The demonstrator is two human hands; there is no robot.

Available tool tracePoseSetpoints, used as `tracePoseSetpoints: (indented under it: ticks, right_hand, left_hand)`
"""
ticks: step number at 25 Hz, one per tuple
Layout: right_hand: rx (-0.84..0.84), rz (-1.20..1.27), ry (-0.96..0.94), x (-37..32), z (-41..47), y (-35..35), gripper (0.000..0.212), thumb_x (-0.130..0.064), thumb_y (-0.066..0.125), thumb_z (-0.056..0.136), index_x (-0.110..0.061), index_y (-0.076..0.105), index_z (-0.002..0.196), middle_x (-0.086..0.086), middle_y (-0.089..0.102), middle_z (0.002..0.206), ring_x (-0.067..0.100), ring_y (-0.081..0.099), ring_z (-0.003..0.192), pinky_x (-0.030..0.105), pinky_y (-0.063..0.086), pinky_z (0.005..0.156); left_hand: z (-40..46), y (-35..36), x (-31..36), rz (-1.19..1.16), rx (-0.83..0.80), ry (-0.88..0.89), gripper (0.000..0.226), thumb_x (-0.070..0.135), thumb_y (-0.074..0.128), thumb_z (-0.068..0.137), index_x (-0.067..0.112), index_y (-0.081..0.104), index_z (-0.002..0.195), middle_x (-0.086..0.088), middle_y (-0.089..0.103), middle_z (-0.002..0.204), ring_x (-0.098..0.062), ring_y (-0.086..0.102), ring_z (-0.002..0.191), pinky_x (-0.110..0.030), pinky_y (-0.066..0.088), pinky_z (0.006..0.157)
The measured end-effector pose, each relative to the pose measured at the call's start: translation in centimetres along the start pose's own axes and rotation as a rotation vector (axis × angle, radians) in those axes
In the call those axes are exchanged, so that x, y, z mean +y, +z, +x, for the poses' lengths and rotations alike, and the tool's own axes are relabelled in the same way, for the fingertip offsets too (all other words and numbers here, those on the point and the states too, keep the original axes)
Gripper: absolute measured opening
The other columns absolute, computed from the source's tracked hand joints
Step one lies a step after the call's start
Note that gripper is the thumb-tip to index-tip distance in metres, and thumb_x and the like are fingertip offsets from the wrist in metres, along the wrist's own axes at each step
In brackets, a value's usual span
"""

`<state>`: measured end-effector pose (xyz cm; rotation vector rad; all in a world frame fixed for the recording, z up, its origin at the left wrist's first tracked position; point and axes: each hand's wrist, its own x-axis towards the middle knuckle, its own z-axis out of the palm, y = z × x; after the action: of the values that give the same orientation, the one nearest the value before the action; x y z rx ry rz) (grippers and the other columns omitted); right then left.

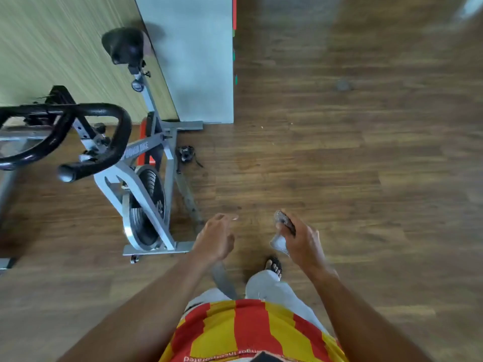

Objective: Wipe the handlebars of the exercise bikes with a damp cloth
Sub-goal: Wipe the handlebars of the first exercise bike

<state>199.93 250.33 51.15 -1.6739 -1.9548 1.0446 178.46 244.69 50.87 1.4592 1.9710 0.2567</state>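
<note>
Standing on wood floor (339, 165), person holds both hands out front. Right hand (303, 240) grips a bunched cloth (282, 231), fingers curled round it. Left hand (217, 237) empty, fingers loosely spread. Bike (146, 178) sits left, black handlebars (104, 137) well apart from cloth.

Soft daylight lit my view; motion blur smeared the wooden floor (339, 152), and wide-angle distortion bent the edges.

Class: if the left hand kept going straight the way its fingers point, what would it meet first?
Nothing close: the left hand points ahead over bare wooden floor, right of the exercise bike. Depth is uncertain.
</note>
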Motion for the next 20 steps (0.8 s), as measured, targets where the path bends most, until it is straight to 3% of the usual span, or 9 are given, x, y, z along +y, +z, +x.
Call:
tracePoseSetpoints:
  ticks: [1, 5, 8, 11, 13, 15, 20]
  right_hand:
    - [-0.033, 0.003, -0.027, -0.1, 2.1, -0.9, 0.036, -0.027, 0.063, 0.095, -0.023, 0.062, 0.131, 0.001, 0.074, 0.110, 0.014, 0.068, 0.098, 0.009, 0.041, 0.075]
    - [-0.204, -0.048, -0.238, -2.1, 11.1, -3.7, 0.039, -0.029, 0.061, 0.097, -0.020, 0.059, 0.135, -0.001, 0.071, 0.119, 0.003, 0.062, 0.101, -0.007, 0.031, 0.076]
    - [-0.297, -0.069, -0.365, -4.7, 14.9, -3.4, 0.040, -0.030, 0.061, 0.096, -0.021, 0.059, 0.135, 0.001, 0.072, 0.118, 0.016, 0.067, 0.104, -0.001, 0.034, 0.075]
    - [-0.395, -0.043, -0.516, -8.9, 18.0, -1.9, 0.040, -0.032, 0.059, 0.097, -0.023, 0.058, 0.137, -0.002, 0.069, 0.125, 0.015, 0.062, 0.114, 0.004, 0.033, 0.079]
    - [-0.448, -0.044, -0.718, -13.0, 19.9, 0.1, 0.044, -0.035, 0.057, 0.097, -0.015, 0.059, 0.135, 0.002, 0.070, 0.123, 0.016, 0.065, 0.110, 0.000, 0.034, 0.083]
    - [-0.475, -0.033, -0.865, -16.9, 20.9, 2.2, 0.045, -0.036, 0.059, 0.095, -0.012, 0.060, 0.133, 0.006, 0.073, 0.116, 0.021, 0.070, 0.100, 0.008, 0.042, 0.082]
    - [-0.596, 0.135, -1.088, -26.3, 21.4, 7.1, 0.041, -0.022, 0.064, 0.095, -0.010, 0.058, 0.134, 0.002, 0.068, 0.124, 0.011, 0.064, 0.113, 0.018, 0.049, 0.097]
  left_hand:
    - [0.9, -0.2, 0.8, -0.022, 0.025, -0.046, 0.049, 0.018, 0.063, 0.088, 0.029, 0.051, 0.135, 0.000, 0.050, 0.139, -0.024, 0.055, 0.120, -0.040, 0.048, 0.100]
    - [3.8, -1.4, 4.0, -0.147, 0.191, -0.201, 0.048, 0.017, 0.064, 0.087, 0.025, 0.054, 0.133, -0.001, 0.053, 0.136, -0.024, 0.057, 0.117, -0.040, 0.050, 0.096]
    - [4.3, -2.4, 4.6, -0.238, 0.288, -0.334, 0.050, 0.015, 0.063, 0.087, 0.030, 0.054, 0.134, 0.004, 0.052, 0.137, -0.020, 0.056, 0.118, -0.037, 0.047, 0.100]
    - [5.1, -3.6, 4.0, -0.275, 0.408, -0.407, 0.050, 0.017, 0.060, 0.091, 0.033, 0.049, 0.137, 0.005, 0.049, 0.141, -0.015, 0.052, 0.122, -0.027, 0.041, 0.102]
    - [5.2, -5.4, 2.9, -0.271, 0.557, -0.438, 0.048, 0.017, 0.058, 0.094, 0.028, 0.048, 0.139, 0.004, 0.048, 0.142, -0.013, 0.049, 0.125, -0.017, 0.034, 0.097]
    - [5.1, -7.2, 1.4, -0.266, 0.687, -0.478, 0.046, 0.017, 0.058, 0.095, 0.024, 0.048, 0.140, 0.004, 0.048, 0.142, -0.012, 0.047, 0.128, -0.013, 0.029, 0.096]
    - [3.7, -11.5, -2.0, -0.232, 0.954, -0.624, 0.045, 0.018, 0.060, 0.092, 0.019, 0.052, 0.136, -0.001, 0.054, 0.138, -0.021, 0.053, 0.124, -0.033, 0.045, 0.100]
